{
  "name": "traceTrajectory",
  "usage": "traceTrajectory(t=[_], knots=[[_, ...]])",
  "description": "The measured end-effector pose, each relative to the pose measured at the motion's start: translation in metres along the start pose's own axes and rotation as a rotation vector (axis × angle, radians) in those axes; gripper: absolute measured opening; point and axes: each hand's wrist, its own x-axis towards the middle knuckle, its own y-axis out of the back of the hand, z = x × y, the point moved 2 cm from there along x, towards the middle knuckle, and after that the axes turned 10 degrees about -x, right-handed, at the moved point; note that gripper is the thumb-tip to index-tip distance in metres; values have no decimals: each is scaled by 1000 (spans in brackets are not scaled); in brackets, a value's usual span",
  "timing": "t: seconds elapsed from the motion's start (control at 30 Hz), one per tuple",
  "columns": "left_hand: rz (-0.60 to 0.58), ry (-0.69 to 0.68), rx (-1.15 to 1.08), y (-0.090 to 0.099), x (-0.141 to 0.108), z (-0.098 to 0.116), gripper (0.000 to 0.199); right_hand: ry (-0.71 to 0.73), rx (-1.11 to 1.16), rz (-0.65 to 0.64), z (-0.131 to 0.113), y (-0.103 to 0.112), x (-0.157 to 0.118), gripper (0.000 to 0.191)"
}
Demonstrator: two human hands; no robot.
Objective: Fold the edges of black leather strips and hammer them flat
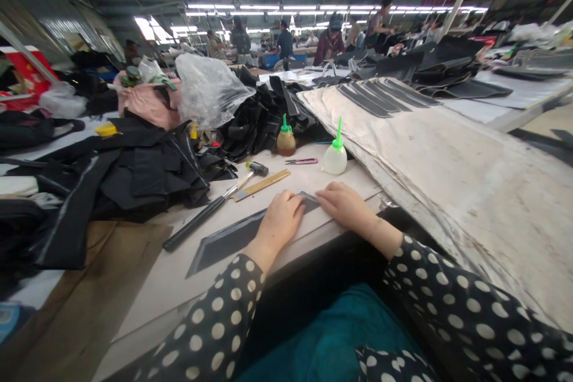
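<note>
A long dark grey panel [233, 240] with an angled left end and a lighter border lies flat on the pale worktop. My left hand [281, 218] rests over its right half, fingers curled and closed at the far edge. At the panel's right end, my right hand [344, 208] has its fingertips pressed together on the corner. The palms hide part of the panel. Beyond it are a hammer [215, 209] with a black grip, a yellowish wooden ruler [262, 185] and pink-handled thread snips [304, 161].
Two squeeze bottles with green nozzles, one with brown liquid [285, 142] and one whitish [335, 158], stand behind my hands. Black fabric pieces [147, 173] heap up at left. At right a pale cloth-covered board [447, 173] carries several dark strips [376, 95]. People work farther back.
</note>
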Motion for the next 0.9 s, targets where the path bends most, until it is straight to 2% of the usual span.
traceTrajectory(t=[0.1,0.33,0.47,0.57,0.77,0.9], knots=[[16,-4,44,-2,0,-1,25,16,-39,-24,-7,-5,2,25],[10,-14,135,-5,-1,0,27,-141,238,-77,-1,-9,7,20],[-15,-14,205,-5,-2,3,27,-248,318,-193,3,-8,16,20],[-28,-3,263,-4,-2,4,28,-266,372,-303,6,-8,24,21],[-24,-11,284,-5,-2,3,28,-247,389,-373,7,-8,32,23],[-18,-15,287,-6,-1,3,27,-289,342,-430,7,-2,39,25]])
